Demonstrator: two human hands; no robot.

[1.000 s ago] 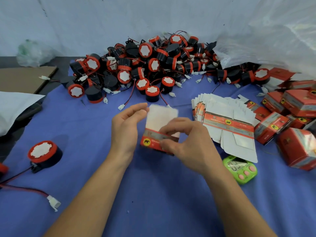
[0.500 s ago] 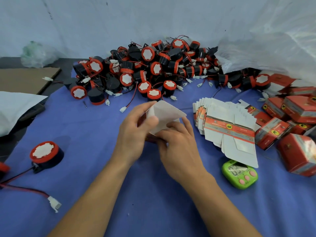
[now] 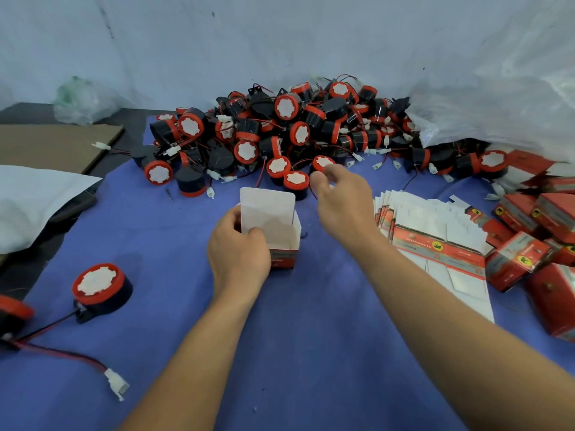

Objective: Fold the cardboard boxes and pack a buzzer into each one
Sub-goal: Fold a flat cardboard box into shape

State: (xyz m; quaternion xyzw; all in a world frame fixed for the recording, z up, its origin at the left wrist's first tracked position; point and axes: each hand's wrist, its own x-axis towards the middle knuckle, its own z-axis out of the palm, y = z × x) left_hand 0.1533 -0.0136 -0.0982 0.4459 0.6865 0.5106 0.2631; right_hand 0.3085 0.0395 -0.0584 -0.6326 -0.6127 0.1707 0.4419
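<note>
L hand (image 3: 239, 255) clamped on box (image 3: 273, 231), frame ctr, upright, lid flap up, mouth open. R hand (image 3: 340, 200) fingers apart, empty, just below nearest buzzer (image 3: 322, 163) at pile's front edge; R hand nearer.

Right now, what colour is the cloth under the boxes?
Blue-purple cloth, plain, best seen in the head view.
</note>
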